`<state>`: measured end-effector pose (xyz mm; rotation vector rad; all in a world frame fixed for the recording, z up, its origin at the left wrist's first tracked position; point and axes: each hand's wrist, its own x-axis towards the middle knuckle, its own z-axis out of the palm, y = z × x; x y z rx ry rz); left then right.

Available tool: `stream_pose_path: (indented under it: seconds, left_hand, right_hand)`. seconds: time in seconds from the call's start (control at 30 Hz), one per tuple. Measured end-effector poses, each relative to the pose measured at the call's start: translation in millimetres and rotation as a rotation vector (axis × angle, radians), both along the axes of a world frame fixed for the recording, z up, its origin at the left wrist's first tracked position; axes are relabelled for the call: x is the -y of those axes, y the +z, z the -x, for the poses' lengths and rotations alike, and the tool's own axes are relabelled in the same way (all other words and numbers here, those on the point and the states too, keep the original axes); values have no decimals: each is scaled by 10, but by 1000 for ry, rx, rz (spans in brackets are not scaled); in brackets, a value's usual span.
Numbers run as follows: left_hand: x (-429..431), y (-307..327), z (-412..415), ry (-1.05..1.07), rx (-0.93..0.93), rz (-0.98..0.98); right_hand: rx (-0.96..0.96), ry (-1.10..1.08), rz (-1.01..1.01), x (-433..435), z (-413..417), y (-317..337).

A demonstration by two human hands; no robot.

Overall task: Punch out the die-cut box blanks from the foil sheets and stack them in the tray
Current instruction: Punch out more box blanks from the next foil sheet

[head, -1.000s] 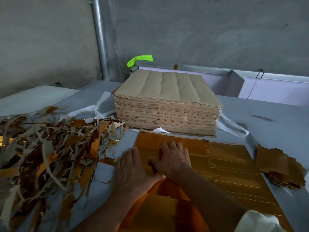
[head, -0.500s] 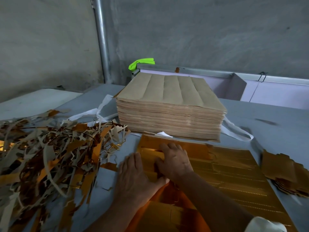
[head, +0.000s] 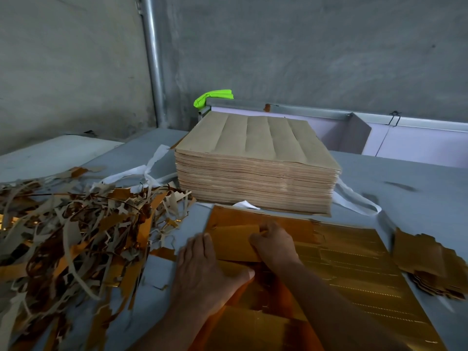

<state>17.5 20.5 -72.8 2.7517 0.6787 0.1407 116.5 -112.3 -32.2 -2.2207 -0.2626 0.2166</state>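
Now the gold foil sheet [head: 354,264] lies flat on the grey table [head: 430,198], right in front of the person. One box blank [head: 235,243] at its far left part is tipped up out of the sheet. The right hand [head: 276,245] has its fingers curled round the edge of that blank. The left hand [head: 202,272] lies flat with straight fingers and presses the sheet down just beside it.

The sheet looks thin, light and bendy. I think it would crease or tear if pulled hard. The best place to hold a blank is likely along its cut edge, with the other hand pressing close by.

A small pile of loose blanks [head: 428,264] sits on the table at the right. A tall stack of brown sheets [head: 253,160] stands just behind the foil sheet. A messy heap of scraps [head: 65,236] is on the left. Behind the stack is a pale tray [head: 417,145]. Its floor is hidden, so I cannot tell what is in it.
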Motion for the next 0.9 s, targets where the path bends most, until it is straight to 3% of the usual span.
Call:
stream_pose_path:
  seconds: [0.2,0.4,0.63,0.9]
  left_hand:
    - [5,5,-3,-19,-50,-40]
    - [8,-8,-18,-7,-54,-42]
    - [-3,33,-29,-27,-106,-32]
    - [8,44,-25,-37,-90,-71]
  right_hand:
    - [157,-40,37,1,101,-115]
    - [167,-65,30,-10,120,-158]
    - [74,-161,-269,78,110,-142]
    - [35,-175,-399,101,123,-137]
